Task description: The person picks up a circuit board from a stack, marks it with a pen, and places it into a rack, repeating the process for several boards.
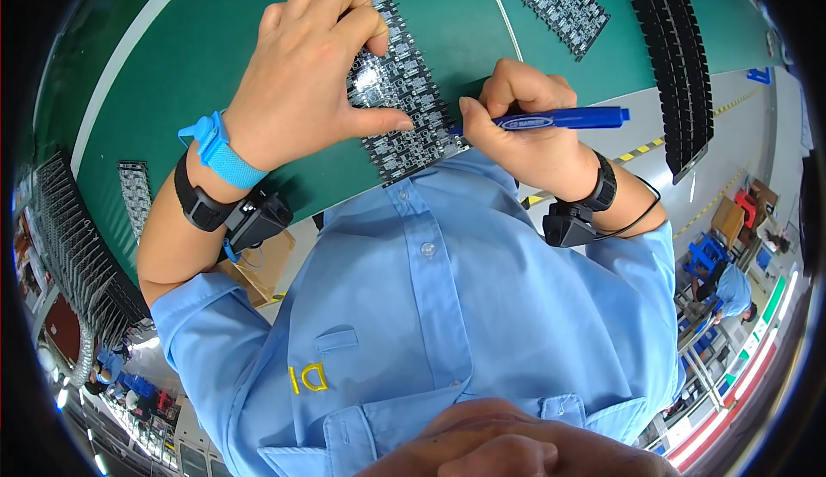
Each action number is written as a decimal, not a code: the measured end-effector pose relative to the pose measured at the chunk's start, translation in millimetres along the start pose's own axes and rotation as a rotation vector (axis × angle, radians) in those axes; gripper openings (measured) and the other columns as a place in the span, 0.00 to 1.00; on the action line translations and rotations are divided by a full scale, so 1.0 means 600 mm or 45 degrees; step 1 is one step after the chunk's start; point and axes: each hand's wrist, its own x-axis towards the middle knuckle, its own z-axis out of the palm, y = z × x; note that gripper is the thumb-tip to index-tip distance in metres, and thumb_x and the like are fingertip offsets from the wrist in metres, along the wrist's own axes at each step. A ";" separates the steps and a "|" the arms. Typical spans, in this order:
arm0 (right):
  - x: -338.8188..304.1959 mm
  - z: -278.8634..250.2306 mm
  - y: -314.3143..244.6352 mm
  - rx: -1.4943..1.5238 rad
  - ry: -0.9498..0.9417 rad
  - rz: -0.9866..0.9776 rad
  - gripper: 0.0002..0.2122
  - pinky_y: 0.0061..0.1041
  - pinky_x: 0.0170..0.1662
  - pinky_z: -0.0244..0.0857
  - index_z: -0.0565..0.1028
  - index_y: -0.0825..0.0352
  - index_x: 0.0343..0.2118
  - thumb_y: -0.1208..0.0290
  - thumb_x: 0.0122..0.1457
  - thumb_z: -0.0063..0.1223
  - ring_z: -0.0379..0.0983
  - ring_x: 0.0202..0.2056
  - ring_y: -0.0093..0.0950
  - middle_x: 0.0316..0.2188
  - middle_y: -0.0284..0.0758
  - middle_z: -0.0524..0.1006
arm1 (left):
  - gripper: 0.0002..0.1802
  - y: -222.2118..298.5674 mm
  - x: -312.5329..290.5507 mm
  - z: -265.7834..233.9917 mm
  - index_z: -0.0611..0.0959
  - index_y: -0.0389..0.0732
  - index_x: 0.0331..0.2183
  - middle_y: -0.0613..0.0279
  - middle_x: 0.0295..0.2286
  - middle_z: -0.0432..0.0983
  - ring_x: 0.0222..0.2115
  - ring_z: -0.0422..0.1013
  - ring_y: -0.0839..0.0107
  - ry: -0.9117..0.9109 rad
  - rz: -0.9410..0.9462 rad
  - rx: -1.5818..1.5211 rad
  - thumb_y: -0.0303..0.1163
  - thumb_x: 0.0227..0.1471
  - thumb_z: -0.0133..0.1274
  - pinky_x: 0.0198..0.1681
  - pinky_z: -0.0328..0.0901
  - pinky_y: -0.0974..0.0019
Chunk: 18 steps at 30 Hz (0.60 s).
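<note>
A long panel of small black-and-white circuit boards [403,90] lies on the green table, close to my body. Across its left part rests my left hand [301,73], its thumb stretched out over the boards and its index finger bent against them, with a wide gap between. A blue marker pen [568,119] is pinched in my right hand [525,124]. The pen's tip meets the panel's right edge near its lower end. My left wrist wears a light blue strap [225,154], and each wrist carries a small black device on a band.
Another circuit board panel [551,4] lies at the far right on the green mat [198,55]. Black slotted racks stand at the right [675,64] and left [82,245]. A smaller panel [134,193] sits by my left elbow. A person [731,289] works in the background.
</note>
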 end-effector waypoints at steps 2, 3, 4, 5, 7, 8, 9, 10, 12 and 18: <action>-0.002 -0.002 0.001 0.073 0.029 0.074 0.16 0.19 0.21 0.56 0.63 0.65 0.19 0.84 0.51 0.63 0.61 0.18 0.14 0.16 0.27 0.69 | 0.34 0.000 -0.001 0.000 0.75 0.45 0.33 0.64 0.40 0.66 0.42 0.63 0.59 0.008 0.007 0.004 0.43 0.23 0.76 0.46 0.57 0.59; -0.003 -0.003 0.001 0.148 0.058 0.149 0.16 0.19 0.21 0.56 0.63 0.65 0.19 0.84 0.51 0.63 0.61 0.19 0.13 0.16 0.27 0.69 | 0.34 -0.002 -0.004 0.002 0.75 0.45 0.33 0.64 0.40 0.66 0.42 0.63 0.59 0.009 0.009 0.005 0.43 0.23 0.76 0.46 0.57 0.59; -0.004 -0.004 0.001 0.222 0.086 0.224 0.16 0.19 0.22 0.56 0.63 0.64 0.19 0.84 0.52 0.63 0.61 0.19 0.13 0.17 0.27 0.69 | 0.34 -0.005 -0.008 0.006 0.75 0.45 0.33 0.64 0.40 0.66 0.42 0.63 0.59 0.021 0.010 -0.008 0.43 0.23 0.76 0.46 0.57 0.59; -0.006 -0.006 -0.002 0.222 0.088 0.223 0.16 0.19 0.22 0.56 0.63 0.64 0.19 0.84 0.52 0.63 0.61 0.19 0.13 0.17 0.27 0.69 | 0.34 -0.009 -0.011 0.011 0.75 0.45 0.34 0.64 0.40 0.66 0.42 0.63 0.59 0.032 0.011 -0.022 0.42 0.23 0.76 0.46 0.58 0.59; -0.014 -0.011 -0.015 0.110 0.029 0.184 0.17 0.19 0.21 0.56 0.63 0.64 0.19 0.84 0.52 0.63 0.60 0.19 0.13 0.17 0.26 0.69 | 0.34 -0.012 -0.013 0.012 0.75 0.45 0.34 0.64 0.40 0.66 0.42 0.64 0.59 0.044 0.012 -0.036 0.42 0.23 0.76 0.46 0.58 0.59; -0.016 -0.012 -0.018 0.054 0.000 0.164 0.17 0.19 0.21 0.55 0.63 0.64 0.19 0.84 0.52 0.62 0.59 0.19 0.13 0.17 0.26 0.69 | 0.34 -0.013 -0.013 0.012 0.75 0.44 0.34 0.64 0.40 0.66 0.42 0.64 0.59 0.043 0.015 -0.036 0.42 0.23 0.76 0.46 0.58 0.59; -0.018 -0.012 -0.018 0.055 0.000 0.164 0.17 0.19 0.21 0.55 0.63 0.64 0.19 0.84 0.52 0.62 0.59 0.19 0.13 0.17 0.26 0.69 | 0.34 -0.013 -0.013 0.011 0.75 0.44 0.34 0.64 0.40 0.66 0.42 0.64 0.59 0.041 0.017 -0.037 0.42 0.23 0.76 0.46 0.58 0.59; -0.021 -0.011 -0.016 0.052 -0.010 0.153 0.17 0.19 0.21 0.55 0.63 0.64 0.19 0.84 0.52 0.62 0.59 0.19 0.13 0.17 0.26 0.68 | 0.34 -0.013 -0.012 0.011 0.75 0.44 0.34 0.64 0.40 0.66 0.41 0.64 0.59 0.038 0.023 -0.039 0.42 0.24 0.76 0.46 0.58 0.59; -0.025 -0.009 -0.014 0.045 -0.032 0.132 0.17 0.19 0.21 0.54 0.63 0.64 0.19 0.84 0.52 0.62 0.58 0.18 0.13 0.17 0.26 0.67 | 0.34 -0.007 -0.007 0.006 0.75 0.44 0.34 0.63 0.40 0.66 0.41 0.64 0.59 0.035 0.030 -0.025 0.42 0.24 0.76 0.46 0.58 0.59; -0.021 -0.006 -0.011 0.019 -0.032 0.110 0.17 0.19 0.21 0.54 0.63 0.65 0.19 0.84 0.52 0.62 0.58 0.18 0.14 0.16 0.25 0.66 | 0.34 -0.014 -0.010 0.008 0.75 0.44 0.35 0.63 0.40 0.67 0.41 0.64 0.58 0.021 0.015 -0.032 0.41 0.24 0.76 0.46 0.58 0.59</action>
